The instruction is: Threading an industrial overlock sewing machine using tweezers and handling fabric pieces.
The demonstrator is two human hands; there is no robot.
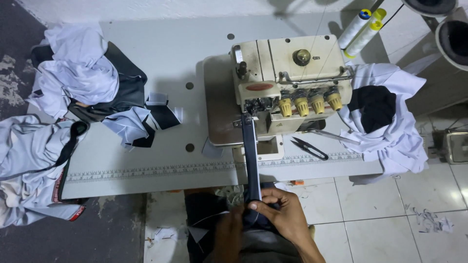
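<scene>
Head view: my right hand [285, 214] and left hand [229, 234] both pinch a dark strip [251, 156] running from the overlocker [287, 83]. It looks soft, limp; I'd grip its near end.

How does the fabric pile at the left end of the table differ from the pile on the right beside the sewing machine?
The left pile is bigger and sprawls over the table edge; the right pile is smaller and sits compact against the sewing machine. The left pile mixes several dark pieces through it; the right pile shows one dark patch. Both are crumpled pale cloth, and neither is touched by the hands.
</scene>
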